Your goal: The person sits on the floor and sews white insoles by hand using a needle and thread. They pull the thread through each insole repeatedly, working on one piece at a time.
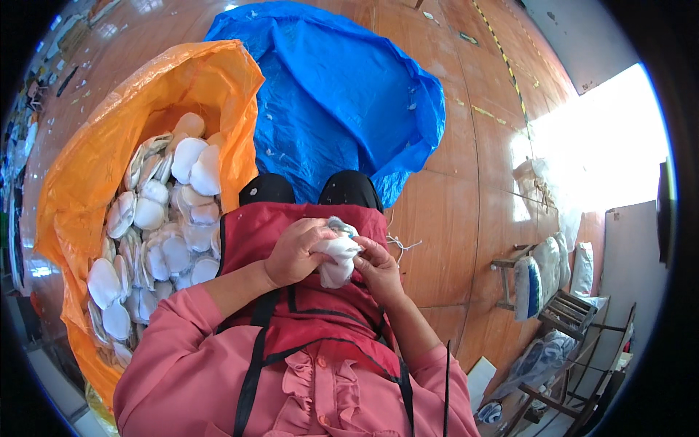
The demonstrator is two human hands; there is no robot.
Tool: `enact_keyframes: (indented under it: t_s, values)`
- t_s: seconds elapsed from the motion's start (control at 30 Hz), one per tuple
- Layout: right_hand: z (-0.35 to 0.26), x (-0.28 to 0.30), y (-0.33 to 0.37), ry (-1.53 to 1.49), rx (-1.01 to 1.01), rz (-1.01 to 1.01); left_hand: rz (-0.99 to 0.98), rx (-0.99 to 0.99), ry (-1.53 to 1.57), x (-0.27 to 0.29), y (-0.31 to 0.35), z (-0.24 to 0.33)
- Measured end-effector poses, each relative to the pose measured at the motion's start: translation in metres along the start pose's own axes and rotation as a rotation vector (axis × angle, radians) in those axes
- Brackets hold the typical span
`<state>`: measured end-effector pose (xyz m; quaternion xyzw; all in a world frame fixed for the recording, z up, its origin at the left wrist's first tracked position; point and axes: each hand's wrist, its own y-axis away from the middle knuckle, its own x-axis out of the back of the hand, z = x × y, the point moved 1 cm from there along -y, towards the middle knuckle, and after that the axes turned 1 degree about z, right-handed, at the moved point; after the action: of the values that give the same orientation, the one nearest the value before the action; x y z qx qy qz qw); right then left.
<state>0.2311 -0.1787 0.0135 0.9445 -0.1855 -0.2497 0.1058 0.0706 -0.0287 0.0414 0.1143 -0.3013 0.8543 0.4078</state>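
Note:
Above the dark red apron on my lap, both my hands work on a small white soft fabric piece. It is bunched up, with a greyish part at its top; its exact kind does not show. My left hand is closed around its left side. On the other side, my right hand pinches its edge with the fingertips. To my left stands an orange woven sack, wide at the mouth. Many white and cream rounded flat pads lie inside it, several in stacks.
A blue plastic sack spreads on the reddish-brown floor beyond my knees. Right of me stand a wooden stool and cushion-like bundles. White string trails near my right knee. Yellow-black tape marks the floor.

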Motion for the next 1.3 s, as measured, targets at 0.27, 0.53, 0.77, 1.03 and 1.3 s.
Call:
enact_keyframes:
  t_s: [0.27,0.53,0.77,1.03,1.3]
  values:
    - [-0.025,-0.004,-0.012,0.634,0.528,-0.085,-0.049,0.319,0.341,0.001,-0.001,0.016]
    - [-0.027,0.011,-0.008,0.68,0.451,-0.065,-0.067,0.631,0.669,-0.04,0.01,0.006]
    - [-0.031,0.02,0.004,0.849,0.475,-0.037,-0.3,0.82,1.121,-0.039,0.007,-0.007]
    - [0.004,0.029,0.01,0.772,0.234,0.059,-0.571,0.736,0.641,-0.043,-0.011,-0.02]
    - [0.021,0.025,-0.001,0.818,0.217,0.261,-0.519,0.432,0.22,-0.05,-0.022,-0.012]
